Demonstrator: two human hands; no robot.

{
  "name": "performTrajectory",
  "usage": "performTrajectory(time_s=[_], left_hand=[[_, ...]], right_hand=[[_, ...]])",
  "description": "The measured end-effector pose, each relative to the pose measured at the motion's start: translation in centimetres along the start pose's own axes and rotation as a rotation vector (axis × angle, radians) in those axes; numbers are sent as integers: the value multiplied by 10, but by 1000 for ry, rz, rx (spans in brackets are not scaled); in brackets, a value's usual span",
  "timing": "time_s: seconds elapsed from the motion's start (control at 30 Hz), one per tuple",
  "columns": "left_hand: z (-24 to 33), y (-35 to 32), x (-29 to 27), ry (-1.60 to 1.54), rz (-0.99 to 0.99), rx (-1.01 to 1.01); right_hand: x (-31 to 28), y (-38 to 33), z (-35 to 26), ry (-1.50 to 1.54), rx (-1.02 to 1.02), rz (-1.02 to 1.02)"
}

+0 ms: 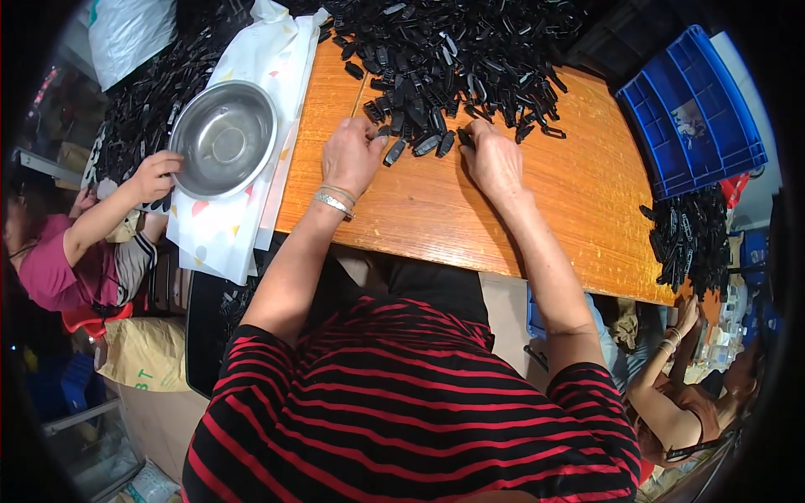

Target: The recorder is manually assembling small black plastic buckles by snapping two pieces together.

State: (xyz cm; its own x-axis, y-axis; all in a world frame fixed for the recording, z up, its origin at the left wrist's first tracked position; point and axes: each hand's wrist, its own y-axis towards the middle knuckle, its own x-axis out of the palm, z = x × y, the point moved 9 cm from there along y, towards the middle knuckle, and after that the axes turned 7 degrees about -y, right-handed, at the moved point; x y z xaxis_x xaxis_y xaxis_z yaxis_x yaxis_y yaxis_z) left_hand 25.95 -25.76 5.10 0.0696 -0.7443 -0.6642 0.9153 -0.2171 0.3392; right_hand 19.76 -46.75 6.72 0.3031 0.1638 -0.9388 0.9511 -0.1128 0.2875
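A large heap of small black plastic pieces, some long and slotted like clips or buckles, covers the far part of the wooden table. My left hand rests at the heap's near left edge, its fingers curled and thumb and forefinger closed on a small black plastic piece. Opposite it, my right hand lies at the near right edge, fingers bent, with a dark piece pinched at the thumb. Several loose pieces lie between the two hands.
At left, a metal bowl stands on white patterned sheeting, and a co-worker's hand touches its rim. A blue crate stands at right, above another black heap. A second co-worker's hand is at the lower right.
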Motion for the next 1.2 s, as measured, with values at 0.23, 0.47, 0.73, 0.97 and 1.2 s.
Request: performTrajectory(time_s=[0.23, 0.47, 0.73, 0.97, 1.2], left_hand=[[-20, -15, -6, -365, -29, -57], [-17, -34, 10, -1124, -134, -375], [6, -41, 9, -1182, -241, -336], [36, -48, 9, -1284, -300, -276], [40, -51, 5, -1247, -321, -240]], right_hand=[[-8, -31, 12, 227, 99, -74], [-20, -52, 8, 145, 40, 43], [-22, -55, -6, 175, -57, -26], [-46, -47, -63, 764, -44, 174], [-39, -48, -67, 829, -52, 168]])
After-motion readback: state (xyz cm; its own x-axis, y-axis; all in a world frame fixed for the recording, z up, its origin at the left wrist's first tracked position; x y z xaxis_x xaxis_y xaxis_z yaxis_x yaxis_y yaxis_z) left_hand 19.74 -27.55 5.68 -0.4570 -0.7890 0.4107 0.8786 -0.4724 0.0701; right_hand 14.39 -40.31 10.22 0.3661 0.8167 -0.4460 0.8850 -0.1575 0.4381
